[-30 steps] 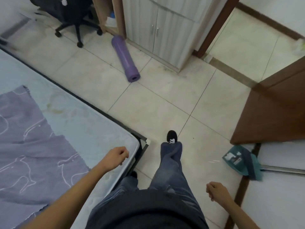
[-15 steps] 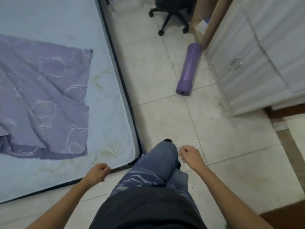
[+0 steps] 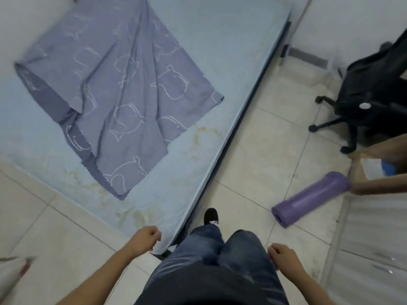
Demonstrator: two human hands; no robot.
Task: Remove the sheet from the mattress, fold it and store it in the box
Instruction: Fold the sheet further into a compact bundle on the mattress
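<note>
A purple-grey sheet [image 3: 119,91] printed with white animal outlines lies rumpled and partly folded over on the pale blue mattress [image 3: 231,51], which sits low on the floor. I stand at the mattress's near corner. My left hand [image 3: 145,237] hangs loosely curled just above that corner and holds nothing. My right hand [image 3: 282,254] hangs loosely curled beside my right thigh, over the floor tiles, also holding nothing. Both hands are well short of the sheet. No box is in view.
A rolled purple mat [image 3: 310,198] lies on the tiled floor [image 3: 253,155] to my right. A black office chair [image 3: 370,97] stands at the far right, and a white cabinet [image 3: 370,249] stands at the near right. My shoe [image 3: 211,216] is beside the mattress edge.
The view has swung round as I stepped along the mattress, so the sheet now lies ahead on my left. Both hands stay loosely curled and hold nothing.
</note>
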